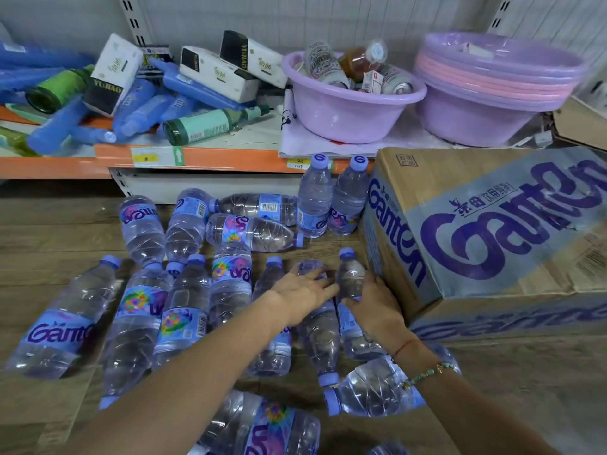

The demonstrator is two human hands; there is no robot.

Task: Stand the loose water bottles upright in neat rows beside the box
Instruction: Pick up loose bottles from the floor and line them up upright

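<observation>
Both forearms reach forward and down toward the floor [65,231] just left of the box [492,231]. The right hand [377,310], nearest the box, curls its fingers around a bottle [351,277] that leans against the box's near corner, cap pointing away from the person; the grip is grasping this bottle at mid-body. The wrist carries a red string [405,347] and a beaded bracelet [427,372]. The left hand [300,295], just left of the right, lies palm down with fingers spread over a second bottle [320,330] lying with its cap toward the person; whether these fingers clasp or merely rest on it cannot be told. Two upright bottles [331,201] stand side by side at the box's far left corner. Further left of the box, loose bottles [184,310] lie scattered on their sides. Behind the box, a shelf [213,157] holds purple basins [354,106].
</observation>
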